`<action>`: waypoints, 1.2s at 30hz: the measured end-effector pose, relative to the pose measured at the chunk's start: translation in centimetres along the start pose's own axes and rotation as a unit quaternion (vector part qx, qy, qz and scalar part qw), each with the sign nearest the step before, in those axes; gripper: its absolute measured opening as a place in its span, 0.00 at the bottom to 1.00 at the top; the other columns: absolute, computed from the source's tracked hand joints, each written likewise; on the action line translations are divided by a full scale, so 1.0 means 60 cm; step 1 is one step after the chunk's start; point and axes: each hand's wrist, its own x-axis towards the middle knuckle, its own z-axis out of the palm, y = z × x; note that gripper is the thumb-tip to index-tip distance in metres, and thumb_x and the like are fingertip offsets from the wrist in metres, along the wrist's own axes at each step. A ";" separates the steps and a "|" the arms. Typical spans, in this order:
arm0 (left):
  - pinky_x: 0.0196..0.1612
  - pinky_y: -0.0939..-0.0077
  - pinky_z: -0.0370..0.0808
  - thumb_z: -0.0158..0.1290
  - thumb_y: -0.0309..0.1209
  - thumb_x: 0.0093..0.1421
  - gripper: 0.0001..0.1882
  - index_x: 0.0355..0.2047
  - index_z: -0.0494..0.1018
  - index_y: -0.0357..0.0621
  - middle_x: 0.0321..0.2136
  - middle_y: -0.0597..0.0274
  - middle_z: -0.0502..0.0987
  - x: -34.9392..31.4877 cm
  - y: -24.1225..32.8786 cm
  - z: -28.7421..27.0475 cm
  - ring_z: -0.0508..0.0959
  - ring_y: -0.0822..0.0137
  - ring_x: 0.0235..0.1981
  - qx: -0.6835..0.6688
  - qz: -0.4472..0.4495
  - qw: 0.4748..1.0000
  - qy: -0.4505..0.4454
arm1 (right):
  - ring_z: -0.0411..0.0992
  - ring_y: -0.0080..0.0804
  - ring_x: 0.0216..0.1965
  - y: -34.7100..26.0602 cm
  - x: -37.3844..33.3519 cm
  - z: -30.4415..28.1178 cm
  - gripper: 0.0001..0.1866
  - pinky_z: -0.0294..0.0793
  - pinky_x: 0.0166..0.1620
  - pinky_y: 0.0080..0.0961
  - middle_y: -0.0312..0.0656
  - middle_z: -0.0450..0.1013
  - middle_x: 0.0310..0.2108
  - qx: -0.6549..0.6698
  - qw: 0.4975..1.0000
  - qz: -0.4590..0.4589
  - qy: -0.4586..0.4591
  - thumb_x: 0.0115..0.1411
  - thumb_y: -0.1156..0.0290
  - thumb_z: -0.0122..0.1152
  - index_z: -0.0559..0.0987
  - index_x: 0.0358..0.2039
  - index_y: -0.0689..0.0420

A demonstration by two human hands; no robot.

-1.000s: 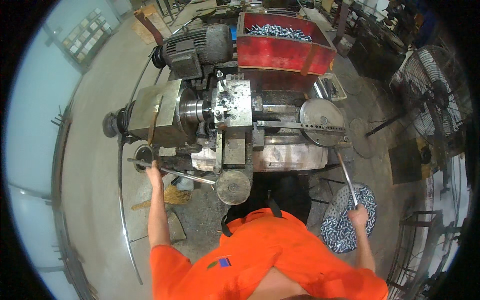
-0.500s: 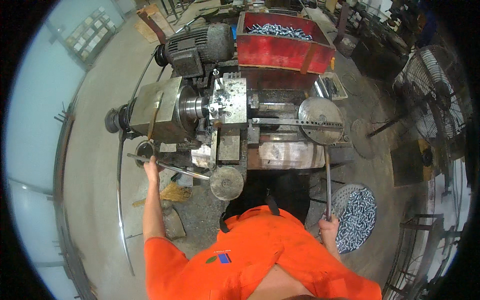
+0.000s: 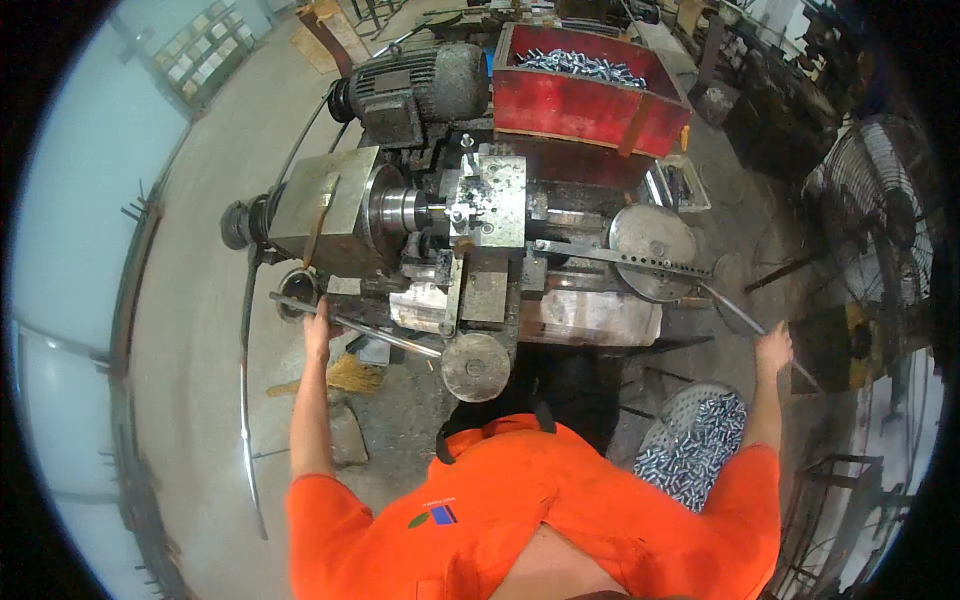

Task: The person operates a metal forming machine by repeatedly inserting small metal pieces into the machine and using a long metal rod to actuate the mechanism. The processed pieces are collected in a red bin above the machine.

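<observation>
My left hand (image 3: 316, 332) is closed round a long metal lever (image 3: 385, 340), left of the lathe. That lever runs into a round disc (image 3: 476, 367) at the machine's front. Out to the right, my right hand (image 3: 773, 350) grips a second lever (image 3: 733, 308), which slants outward from under a larger disc (image 3: 652, 240). A flat bar with a row of holes (image 3: 590, 252) links this disc to the carriage. Between my hands sit the metal tool block (image 3: 497, 200) and the cylindrical spindle nose (image 3: 400, 211). Any small part between these two is too small to make out.
A red bin (image 3: 590, 105) of shiny small metal parts stands behind the lathe, beside a motor (image 3: 425, 85). Near my right arm is a perforated round basket (image 3: 660, 435) holding similar parts. A large fan (image 3: 870, 200) stands at right; a broom (image 3: 352, 374) lies at left.
My right hand has swung its lever outward to the right and away from me; the perforated bar has tilted. My left hand stays on its lever. The whole view has shifted slightly.
</observation>
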 end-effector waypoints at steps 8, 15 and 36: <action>0.33 0.65 0.74 0.47 0.53 0.57 0.27 0.38 0.72 0.37 0.31 0.48 0.77 0.034 -0.161 -0.066 0.79 0.57 0.27 0.364 0.109 0.924 -0.043 | 0.60 0.52 0.54 -0.146 -0.238 -0.066 0.40 0.57 0.58 0.39 0.54 0.63 0.53 0.356 0.921 -0.149 0.060 0.34 0.73 0.59 0.65 0.54 0.62; 0.32 0.55 0.75 0.47 0.55 0.53 0.26 0.28 0.73 0.42 0.26 0.46 0.77 0.005 -0.203 0.044 0.78 0.48 0.29 0.629 0.110 0.769 -0.008 | 0.70 0.48 0.43 -0.169 -0.365 -0.103 0.25 0.70 0.47 0.36 0.51 0.73 0.41 0.396 0.889 -0.141 -0.182 0.35 0.71 0.59 0.76 0.40 0.60; 0.41 0.60 0.73 0.51 0.41 0.54 0.21 0.46 0.70 0.44 0.36 0.49 0.77 -0.076 -0.050 -0.089 0.77 0.51 0.39 0.502 0.088 0.856 -0.087 | 0.68 0.44 0.40 -0.679 -0.173 -0.595 0.18 0.70 0.43 0.34 0.42 0.73 0.37 0.575 0.608 -0.545 0.051 0.34 0.68 0.59 0.77 0.30 0.60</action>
